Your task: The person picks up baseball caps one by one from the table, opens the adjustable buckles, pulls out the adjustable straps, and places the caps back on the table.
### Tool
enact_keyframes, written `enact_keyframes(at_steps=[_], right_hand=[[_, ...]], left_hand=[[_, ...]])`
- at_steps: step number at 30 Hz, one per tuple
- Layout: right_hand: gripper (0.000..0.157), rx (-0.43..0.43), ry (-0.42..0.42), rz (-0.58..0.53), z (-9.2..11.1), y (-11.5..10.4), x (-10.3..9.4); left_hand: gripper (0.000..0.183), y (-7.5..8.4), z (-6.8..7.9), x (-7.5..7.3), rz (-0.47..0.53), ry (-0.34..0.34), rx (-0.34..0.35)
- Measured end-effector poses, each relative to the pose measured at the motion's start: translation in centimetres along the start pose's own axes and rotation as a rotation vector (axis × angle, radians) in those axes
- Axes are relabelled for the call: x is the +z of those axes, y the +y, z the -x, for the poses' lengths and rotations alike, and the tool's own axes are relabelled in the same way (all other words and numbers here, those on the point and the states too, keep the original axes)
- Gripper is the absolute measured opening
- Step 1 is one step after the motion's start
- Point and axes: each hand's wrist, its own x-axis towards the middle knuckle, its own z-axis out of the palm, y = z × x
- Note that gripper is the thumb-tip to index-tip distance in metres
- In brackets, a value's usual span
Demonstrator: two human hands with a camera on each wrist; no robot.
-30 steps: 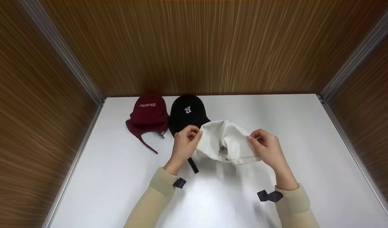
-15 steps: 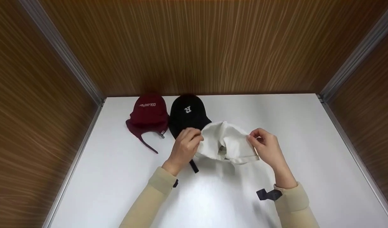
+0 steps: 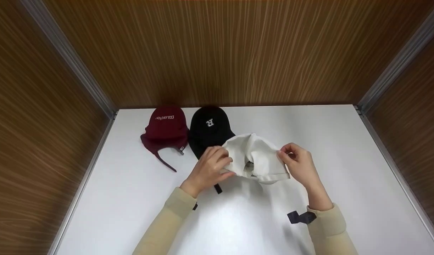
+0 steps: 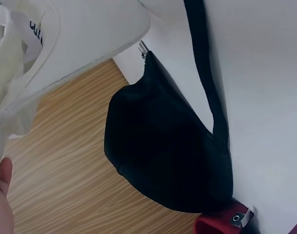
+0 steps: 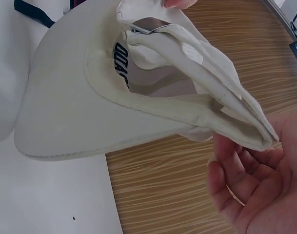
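Note:
A white baseball cap [image 3: 265,159] hangs over the white table, between both hands. My right hand [image 3: 298,164] pinches its right edge with thumb and fingers. At the cap's left edge is my left hand [image 3: 206,171], fingers relaxed and thumb held apart; in the left wrist view a single digit [image 4: 3,178] shows just below the cloth. The right wrist view shows the cap's brim [image 5: 65,97], its open inside with dark lettering, and my right hand [image 5: 265,180] gripping the folded rim. Behind the left hand lies a black cap [image 3: 206,132] with a white letter.
A maroon cap [image 3: 167,124] with white lettering lies left of the black one, its strap trailing forward. The white table [image 3: 330,134] is enclosed by a wood-grain back wall [image 3: 238,53] and side walls. The black cap's strap [image 3: 218,188] extends under the left hand.
My left hand has gone from pinching the white cap's left edge to a looser pose slightly further right, thumb apart. The right hand keeps its grip; the other caps lie as before.

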Motion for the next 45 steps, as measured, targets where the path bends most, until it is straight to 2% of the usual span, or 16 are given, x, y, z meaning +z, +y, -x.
enact_keyframes(at_steps=[3,9,17,20,24,28,32,39,42,45], right_hand=[[0.009,0.006,-0.008,-0.016,0.0,0.0,0.0],[0.012,0.015,-0.013,-0.033,0.1,-0.1,-0.1],[0.012,0.027,-0.017,-0.037,0.0,-0.2,-0.1],[0.012,0.033,-0.019,-0.037,0.0,-0.1,0.0],[0.014,0.041,-0.022,-0.036,0.0,0.0,0.1],[0.02,0.047,-0.025,-0.065,0.1,0.5,0.3],[0.032,0.07,-0.058,-0.165,0.1,1.1,0.4],[0.046,0.084,-0.111,-0.328,0.2,2.1,0.3],[0.048,0.041,-0.145,-0.36,0.3,2.5,0.2],[0.048,-0.047,-0.198,-0.423,0.5,2.7,0.2]], left_hand=[[0.036,0.0,0.1,0.0,0.01,-0.022,0.0],[0.011,0.0,0.0,0.0,-0.036,-0.024,0.023],[0.006,0.0,0.0,0.2,-0.111,-0.047,0.019],[0.007,0.1,-0.1,0.1,-0.152,-0.011,0.019],[0.004,0.3,-0.4,0.1,-0.172,0.083,0.012],[0.002,0.5,-0.7,0.2,-0.122,0.176,-0.029],[0.007,0.7,-1.0,0.2,-0.06,0.243,-0.079],[0.014,1.0,-1.2,0.1,0.023,0.29,-0.188],[0.01,1.1,-1.2,0.0,0.044,0.29,-0.225],[0.006,1.2,-1.3,0.0,0.052,0.295,-0.263]])
